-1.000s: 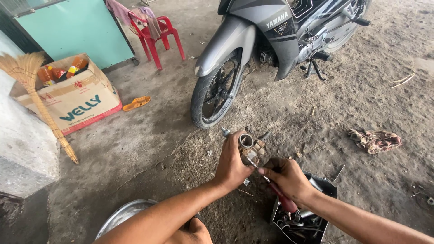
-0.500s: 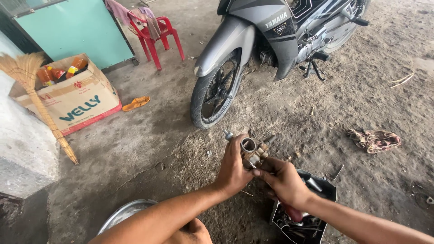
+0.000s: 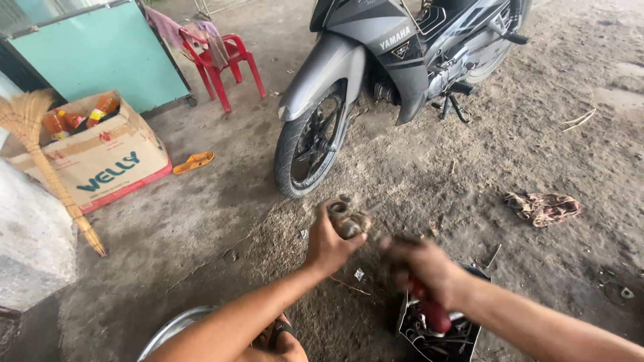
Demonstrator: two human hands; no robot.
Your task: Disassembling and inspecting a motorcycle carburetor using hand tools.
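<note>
Open dirt ground surrounds the motorcycle's front wheel. Just in front of it, your left hand grips a grimy metal part; your blurred right hand clasps a red-handled tool.

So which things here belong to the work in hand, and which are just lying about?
In hand:
- left hand holding a small grimy metal part
- right hand, blurred, gripping a red-handled tool
- black tray of tools under the right hand

Lying about:
- motorbike
- rag
- cardboard box of bottles
- broom
- red chair
- orange sandal
- metal basin
</note>
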